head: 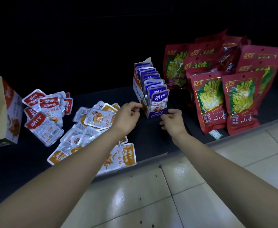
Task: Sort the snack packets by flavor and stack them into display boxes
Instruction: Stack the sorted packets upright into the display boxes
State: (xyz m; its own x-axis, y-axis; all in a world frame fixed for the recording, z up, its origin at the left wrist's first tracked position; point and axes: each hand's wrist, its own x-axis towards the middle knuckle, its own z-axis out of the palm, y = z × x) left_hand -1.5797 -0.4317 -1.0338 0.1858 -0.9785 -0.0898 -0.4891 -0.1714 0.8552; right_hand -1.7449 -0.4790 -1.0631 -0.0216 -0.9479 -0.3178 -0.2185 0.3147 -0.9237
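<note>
A purple display box (156, 114) stands on the dark shelf, filled with a row of several upright purple snack packets (158, 99). My left hand (129, 115) touches the box's front left corner with curled fingers. My right hand (172, 120) sits at the box's front right corner, fingers curled against its lower edge. A loose pile of orange packets (95, 124) lies left of my left arm. A smaller pile of red packets (43, 112) lies further left. A red and white display box (1, 109) stands at the far left.
Several big red bags with yellow and green pictures (225, 89) lean in rows at the right, close to the purple box. The shelf's front edge (151, 158) runs diagonally above a pale tiled floor (168, 195). The back of the shelf is dark.
</note>
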